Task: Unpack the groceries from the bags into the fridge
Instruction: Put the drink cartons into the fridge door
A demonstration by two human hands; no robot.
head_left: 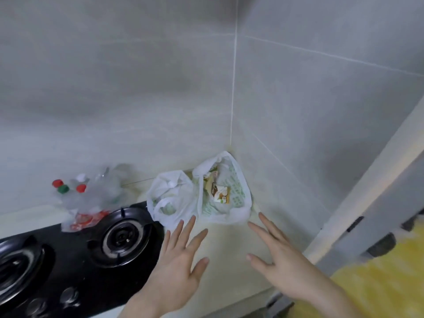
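**Both hands short of the bags, the right one nearer the open bag**

The tiled walls (298,88) meet in a corner, and the pale desk (229,249) runs into it. At the right stands what looks like the fridge's edge (358,203), pale and slanting up through the view; I cannot tell whether its door is open. A black gas hob (75,267) fills the near left of the desk, and behind it sits a clear bag of bottles (85,198) with red and green caps.

The groceries are in two white plastic bags tucked into the corner. The printed bag (231,193) leans against the right wall, mouth open toward us, with a small carton (221,192) showing inside. The plain white bag (171,198) touches it on the left, its handles slumped, its corner just at the hob's edge.

Both bags lie straight ahead of the hands, farther into the corner. The left hand (179,267) is spread flat, holding nothing, fingertips near the plain bag's lower edge. The right hand (280,260) is likewise released and empty, fingers pointing up toward the printed bag's near right corner, not yet touching. To my eye the right hand is better placed for the open bag, and the reach is forward and a little leftward.
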